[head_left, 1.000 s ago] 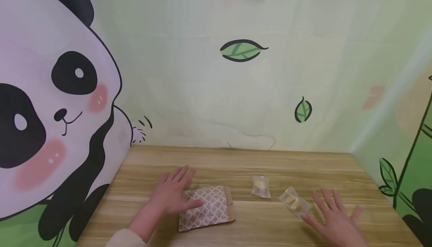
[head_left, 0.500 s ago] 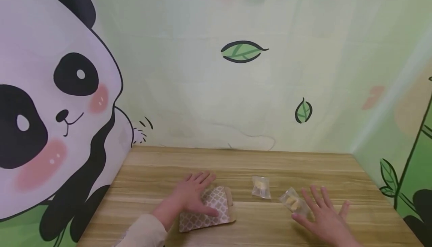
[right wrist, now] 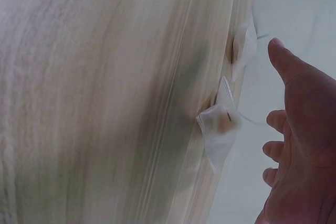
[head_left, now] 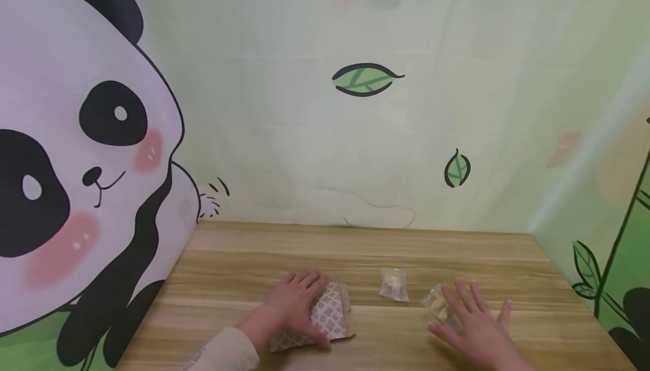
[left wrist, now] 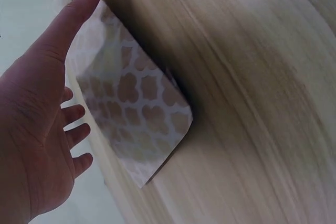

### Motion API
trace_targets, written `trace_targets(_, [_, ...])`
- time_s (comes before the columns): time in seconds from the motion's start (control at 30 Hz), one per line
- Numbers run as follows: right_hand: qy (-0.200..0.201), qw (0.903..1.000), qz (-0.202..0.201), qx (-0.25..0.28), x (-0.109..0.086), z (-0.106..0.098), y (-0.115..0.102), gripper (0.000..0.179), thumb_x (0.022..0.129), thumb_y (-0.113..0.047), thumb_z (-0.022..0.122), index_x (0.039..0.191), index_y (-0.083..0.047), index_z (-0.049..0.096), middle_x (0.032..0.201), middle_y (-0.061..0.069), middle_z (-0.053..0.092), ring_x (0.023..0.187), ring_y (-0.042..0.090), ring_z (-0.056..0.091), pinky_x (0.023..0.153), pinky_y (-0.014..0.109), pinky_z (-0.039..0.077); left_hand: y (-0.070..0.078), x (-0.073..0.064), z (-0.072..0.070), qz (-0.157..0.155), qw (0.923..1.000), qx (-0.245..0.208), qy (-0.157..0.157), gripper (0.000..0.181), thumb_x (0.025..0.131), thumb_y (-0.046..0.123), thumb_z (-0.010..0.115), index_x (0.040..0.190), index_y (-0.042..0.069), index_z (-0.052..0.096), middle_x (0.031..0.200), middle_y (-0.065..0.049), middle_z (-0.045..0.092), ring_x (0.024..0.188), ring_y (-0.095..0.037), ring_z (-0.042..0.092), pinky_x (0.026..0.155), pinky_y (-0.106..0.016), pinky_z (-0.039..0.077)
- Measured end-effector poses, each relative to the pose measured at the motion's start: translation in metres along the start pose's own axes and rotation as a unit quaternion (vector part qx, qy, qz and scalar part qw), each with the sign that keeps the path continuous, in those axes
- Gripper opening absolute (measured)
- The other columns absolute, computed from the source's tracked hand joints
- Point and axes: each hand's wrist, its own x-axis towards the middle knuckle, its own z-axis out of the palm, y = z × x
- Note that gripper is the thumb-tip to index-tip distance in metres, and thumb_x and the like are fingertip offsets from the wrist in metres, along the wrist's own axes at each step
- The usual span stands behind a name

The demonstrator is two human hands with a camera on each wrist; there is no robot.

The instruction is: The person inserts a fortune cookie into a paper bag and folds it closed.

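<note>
A small paper bag (head_left: 330, 314) with a brown-and-white lattice print lies flat on the table, its brown flap toward the right. My left hand (head_left: 294, 304) is over the bag's left part, thumb spread from the fingers; in the left wrist view the hand (left wrist: 39, 108) is beside the patterned bag (left wrist: 136, 95). Whether it touches the bag I cannot tell. On the right, my right hand (head_left: 477, 328) hovers with spread fingers, partly covering a clear packet (head_left: 434, 299) with pale yellowish pieces inside. In the right wrist view this hand (right wrist: 310, 135) is apart from the packet (right wrist: 218, 129).
Another clear packet (head_left: 393, 284) with pale contents lies between the bag and the right-hand packet. The wood-grain table (head_left: 254, 241) ends at the back against a green backdrop (head_left: 284, 106) printed with a panda (head_left: 40, 38) and leaves.
My left hand has moved right and lower across the paper bag. My right hand has shifted left, over the nearer packet. The bag and packets keep their places.
</note>
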Motion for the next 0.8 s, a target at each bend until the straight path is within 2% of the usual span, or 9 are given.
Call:
trace_targets(0.2, [-0.016, 0.9997, 0.002, 0.018, 0.002, 0.003, -0.004, 0.087, 0.083, -0.07, 0.052, 0.149, -0.015, 0.036, 0.156, 0.02, 0.021, 0.145, 0.042, 0.009, 0.091, 0.082, -0.014, 0.003, 0.001, 0.008, 0.006, 1.0, 0.003, 0.0, 0.127, 0.053, 0.088, 0.062, 0.152, 0.016, 0.027, 0.152, -0.005, 0.035, 0.139, -0.025, 0.034, 0.113, -0.051, 0.026])
trace_targets(0.4, [0.013, 0.9998, -0.018, -0.001, 0.003, 0.007, -0.007, 0.086, 0.082, -0.07, 0.053, 0.148, -0.017, 0.038, 0.156, 0.018, 0.025, 0.144, 0.04, 0.013, 0.093, 0.084, -0.005, 0.004, 0.001, 0.015, 0.007, 1.0, 0.001, 0.007, 0.124, 0.054, 0.083, 0.066, 0.151, 0.015, 0.029, 0.151, -0.004, 0.037, 0.137, -0.026, 0.036, 0.113, -0.049, 0.028])
trace_targets(0.57, [0.033, 0.9986, -0.036, -0.022, 0.006, 0.011, -0.011, 0.086, 0.081, -0.071, 0.053, 0.147, -0.017, 0.041, 0.154, 0.016, 0.029, 0.144, 0.039, 0.018, 0.094, 0.084, 0.004, 0.004, 0.001, 0.017, 0.017, 0.9994, -0.001, 0.031, 0.12, 0.055, 0.077, 0.07, 0.149, 0.012, 0.032, 0.148, -0.004, 0.041, 0.134, -0.025, 0.039, 0.112, -0.047, 0.03])
trace_targets(0.8, [0.037, 0.9978, -0.047, 0.028, 0.016, 0.016, -0.016, 0.085, 0.082, -0.068, 0.056, 0.146, -0.015, 0.041, 0.152, 0.014, 0.033, 0.142, 0.041, 0.023, 0.097, 0.082, 0.002, 0.006, 0.003, 0.024, 0.04, 0.996, -0.039, 0.07, 0.115, 0.057, 0.068, 0.073, 0.149, 0.012, 0.032, 0.143, -0.003, 0.044, 0.131, -0.025, 0.041, 0.11, -0.045, 0.034])
